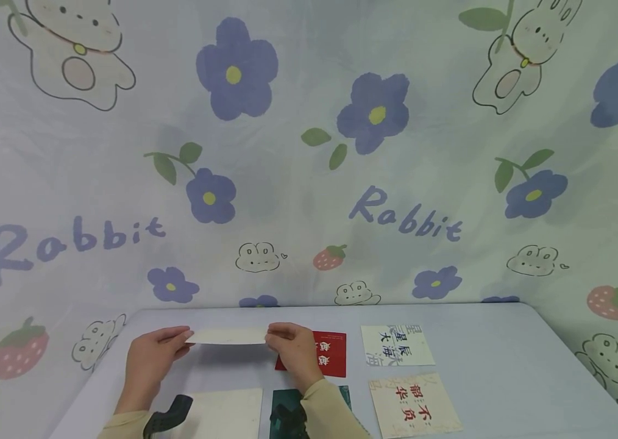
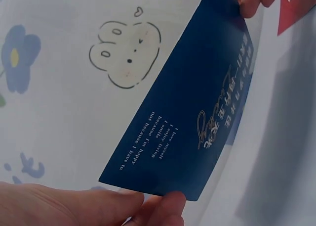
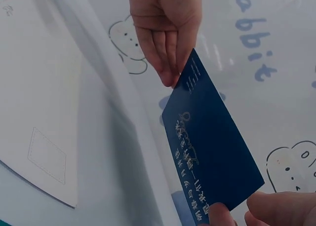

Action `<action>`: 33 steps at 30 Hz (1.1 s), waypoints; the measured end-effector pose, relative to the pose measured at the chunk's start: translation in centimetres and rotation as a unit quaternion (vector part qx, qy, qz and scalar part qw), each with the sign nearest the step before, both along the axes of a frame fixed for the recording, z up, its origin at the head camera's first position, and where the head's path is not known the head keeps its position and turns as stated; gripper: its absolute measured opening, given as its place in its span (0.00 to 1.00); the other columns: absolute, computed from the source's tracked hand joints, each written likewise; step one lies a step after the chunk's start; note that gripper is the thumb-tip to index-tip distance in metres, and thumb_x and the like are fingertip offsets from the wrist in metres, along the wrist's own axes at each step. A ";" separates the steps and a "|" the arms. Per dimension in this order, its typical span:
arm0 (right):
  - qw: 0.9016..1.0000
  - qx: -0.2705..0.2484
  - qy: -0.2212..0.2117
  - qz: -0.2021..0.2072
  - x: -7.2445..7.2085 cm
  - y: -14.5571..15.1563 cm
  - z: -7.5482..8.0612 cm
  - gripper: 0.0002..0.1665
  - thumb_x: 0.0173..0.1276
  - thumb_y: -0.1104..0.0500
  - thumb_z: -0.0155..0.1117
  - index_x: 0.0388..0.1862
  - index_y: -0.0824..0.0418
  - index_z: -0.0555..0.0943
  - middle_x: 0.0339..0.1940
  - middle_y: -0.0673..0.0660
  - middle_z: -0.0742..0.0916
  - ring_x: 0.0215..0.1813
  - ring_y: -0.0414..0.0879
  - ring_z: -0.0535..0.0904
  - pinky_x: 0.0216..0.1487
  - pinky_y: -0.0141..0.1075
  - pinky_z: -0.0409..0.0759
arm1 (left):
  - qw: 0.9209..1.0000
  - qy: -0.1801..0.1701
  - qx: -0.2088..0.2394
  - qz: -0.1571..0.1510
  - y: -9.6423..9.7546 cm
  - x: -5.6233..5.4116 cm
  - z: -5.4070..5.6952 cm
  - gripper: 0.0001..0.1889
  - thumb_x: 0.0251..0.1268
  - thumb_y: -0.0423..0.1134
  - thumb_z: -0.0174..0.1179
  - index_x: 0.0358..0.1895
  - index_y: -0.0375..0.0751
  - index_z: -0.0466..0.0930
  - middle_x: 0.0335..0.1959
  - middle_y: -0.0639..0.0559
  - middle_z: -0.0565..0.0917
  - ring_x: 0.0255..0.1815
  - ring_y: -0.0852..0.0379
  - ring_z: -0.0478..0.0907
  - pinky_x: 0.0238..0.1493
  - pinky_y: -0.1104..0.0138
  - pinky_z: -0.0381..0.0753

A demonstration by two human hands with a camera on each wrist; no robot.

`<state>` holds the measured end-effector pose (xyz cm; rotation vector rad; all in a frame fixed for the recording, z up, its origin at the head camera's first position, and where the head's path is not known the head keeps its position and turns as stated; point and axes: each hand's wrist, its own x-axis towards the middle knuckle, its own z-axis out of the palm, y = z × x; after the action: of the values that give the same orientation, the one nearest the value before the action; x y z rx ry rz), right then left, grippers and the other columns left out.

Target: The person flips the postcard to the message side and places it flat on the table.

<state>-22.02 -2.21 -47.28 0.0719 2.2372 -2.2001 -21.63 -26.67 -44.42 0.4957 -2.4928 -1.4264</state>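
Blue card [image 2: 177, 102] is up off the table [image 1: 506, 366], left of the red card [image 1: 335, 356], which serves as landmark. Pale back faces the head camera, printed blue face shows in both wrist views. Left hand [image 1: 151, 360], farther left of the red card, pinches one short end between thumb and fingers; right hand [image 1: 295, 353], overlapping the red card's left part in the head view, pinches the other end. Both grips clamped on card edges only.

Risks, as judged: shallow hold, so if either pinch loosens, that end likely drops or the card swings. Hands pushed together would probably buckle it; pulled unevenly, it could slip or crease at a corner. Lowered toward the right, it could land on the red card. Right sleeve [image 1: 336, 414] passes over the dark green card [image 1: 344, 395], nearer the person than the red card; contact can't be told, but a low forearm might drag it. Same for the blank pale card [image 1: 227, 414], left of and nearer than the red card, under the left wrist's black strap [image 1: 174, 413].
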 end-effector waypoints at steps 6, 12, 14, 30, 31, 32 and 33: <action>1.000 0.003 0.002 0.005 0.0 0.1 0.1 0.18 0.64 0.56 0.73 0.52 0.60 0.87 0.46 0.51 0.89 0.44 0.42 0.86 0.50 0.41 0.85 | 1.000 -0.002 -0.008 0.007 0.2 0.0 0.1 0.17 0.71 0.35 0.61 0.54 0.23 0.81 0.50 0.28 0.84 0.44 0.40 0.87 0.37 0.64 0.87; 1.000 0.011 0.003 0.006 0.0 0.2 0.0 0.17 0.64 0.57 0.74 0.51 0.59 0.87 0.45 0.51 0.89 0.45 0.43 0.85 0.50 0.41 0.85 | 1.000 0.001 -0.008 0.009 0.3 0.0 0.0 0.17 0.70 0.33 0.61 0.55 0.23 0.80 0.52 0.28 0.83 0.48 0.38 0.86 0.38 0.65 0.87; 1.000 0.014 0.002 0.007 0.0 0.2 -0.1 0.16 0.63 0.57 0.74 0.50 0.58 0.87 0.45 0.51 0.89 0.45 0.43 0.85 0.50 0.41 0.85 | 1.000 0.000 -0.008 0.007 0.3 0.0 0.0 0.17 0.70 0.33 0.62 0.56 0.23 0.80 0.52 0.28 0.83 0.48 0.38 0.85 0.38 0.66 0.87; 0.999 0.022 0.004 0.022 -0.1 0.3 -0.2 0.16 0.62 0.58 0.74 0.50 0.57 0.87 0.48 0.50 0.88 0.47 0.44 0.82 0.50 0.41 0.85 | 1.000 0.002 -0.006 0.003 -0.2 -0.2 -0.5 0.20 0.68 0.34 0.64 0.57 0.23 0.79 0.52 0.29 0.83 0.44 0.44 0.87 0.38 0.63 0.87; 0.999 0.023 0.004 0.023 -0.1 0.3 -0.2 0.16 0.62 0.58 0.74 0.50 0.56 0.87 0.48 0.50 0.88 0.46 0.44 0.82 0.50 0.41 0.85 | 1.000 0.000 -0.003 0.000 -0.2 -0.2 -0.5 0.20 0.69 0.34 0.64 0.58 0.23 0.78 0.52 0.29 0.83 0.45 0.44 0.87 0.38 0.63 0.87; 0.999 0.024 0.002 0.023 -0.1 0.4 -0.3 0.16 0.62 0.58 0.74 0.50 0.56 0.87 0.47 0.49 0.88 0.46 0.44 0.82 0.49 0.41 0.85 | 1.000 -0.001 0.000 -0.002 -0.2 -0.2 -0.4 0.20 0.69 0.34 0.64 0.58 0.23 0.78 0.53 0.29 0.83 0.44 0.44 0.87 0.38 0.63 0.87; 0.999 0.026 0.002 0.023 -0.1 0.4 -0.3 0.16 0.62 0.58 0.74 0.49 0.56 0.87 0.47 0.49 0.88 0.46 0.44 0.82 0.49 0.41 0.85 | 1.000 -0.004 0.003 -0.005 -0.2 -0.2 -0.3 0.21 0.69 0.34 0.64 0.59 0.22 0.78 0.53 0.29 0.83 0.44 0.44 0.87 0.37 0.64 0.87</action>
<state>-22.15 -1.82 -47.59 0.0151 2.2738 -2.1210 -21.83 -26.88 -44.74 0.4903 -2.5006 -1.4399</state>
